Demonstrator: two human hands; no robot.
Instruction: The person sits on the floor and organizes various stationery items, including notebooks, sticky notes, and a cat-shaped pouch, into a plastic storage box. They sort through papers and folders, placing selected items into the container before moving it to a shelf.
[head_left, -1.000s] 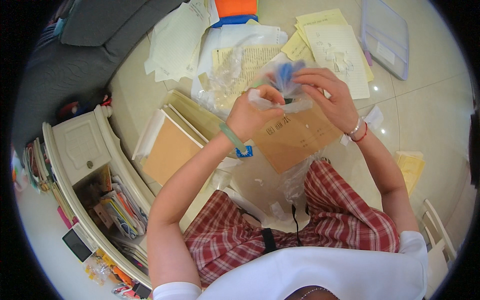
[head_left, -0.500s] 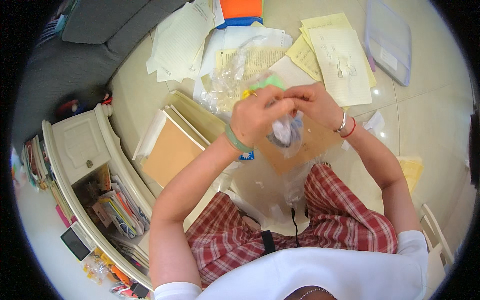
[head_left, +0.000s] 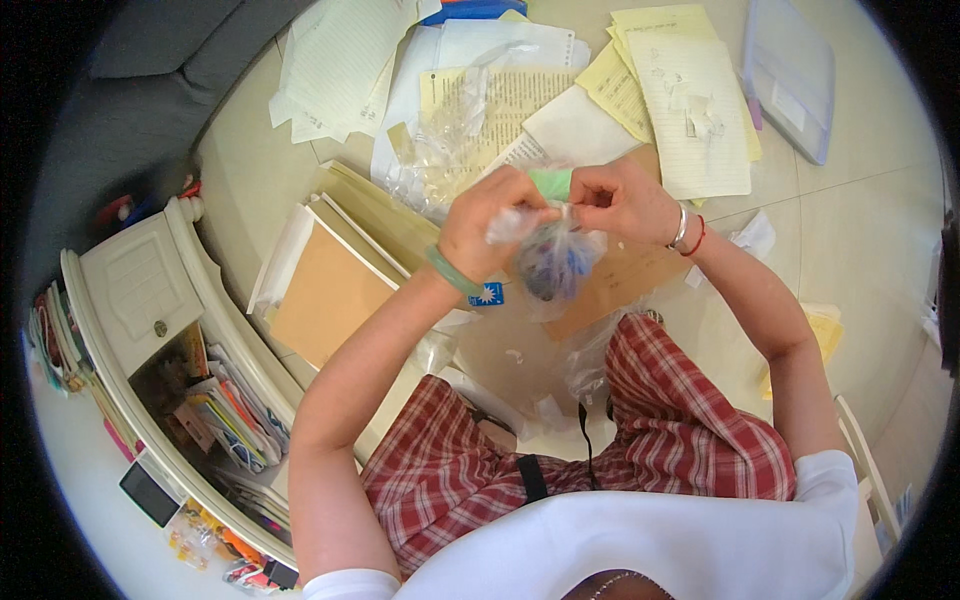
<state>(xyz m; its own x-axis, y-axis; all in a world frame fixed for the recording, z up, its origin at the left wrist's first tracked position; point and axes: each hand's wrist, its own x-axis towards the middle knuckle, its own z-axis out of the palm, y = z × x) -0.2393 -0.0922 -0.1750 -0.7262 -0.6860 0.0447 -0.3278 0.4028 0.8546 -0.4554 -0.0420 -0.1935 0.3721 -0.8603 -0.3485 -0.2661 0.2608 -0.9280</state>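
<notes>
A small clear plastic bag (head_left: 553,262) with dark blue and coloured bits inside hangs between both hands above the floor. My left hand (head_left: 492,218) pinches the bag's top edge on the left side; a green bangle sits on that wrist. My right hand (head_left: 625,200) grips the same top edge from the right, with a light green piece (head_left: 549,183) showing between the fingers. A silver bangle and a red cord circle the right wrist. Beneath the bag lies a brown envelope (head_left: 625,285) on the tiled floor.
Loose white and yellow papers (head_left: 680,95) and crumpled clear plastic (head_left: 445,150) lie ahead. A stack of tan folders (head_left: 335,285) sits at left beside a white cabinet (head_left: 140,290) stuffed with books. A translucent box (head_left: 790,70) rests at upper right. My red plaid legs fill the bottom.
The hands have shifted closer to me and the bag now hangs straight down from its pinched top. The view has moved slightly toward the papers.
</notes>
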